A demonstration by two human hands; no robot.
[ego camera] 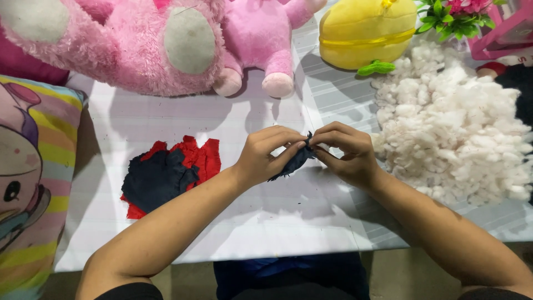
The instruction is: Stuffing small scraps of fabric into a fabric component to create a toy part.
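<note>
Both hands meet above the middle of the white bench [266, 222], and between them sits a small dark navy fabric piece [294, 161], limp and crumpled with a ragged edge. The left hand [266, 155] has its grip pressed together on the upper end of the cloth, thumb against fingertips, while the right hand [347, 153] pinches the same end from the other side, fingers curled and touching the left ones. The rest of the piece hangs down beneath the left palm. To the left on the bench lies a flat heap of fabric scraps [166, 175], navy over red, with frayed outlines. To the right spreads a mound of white stuffing [455, 133], fluffy and lumpy. Pink plush toys [166, 44] and a yellow plush [361, 33] rest along the far edge.
</note>
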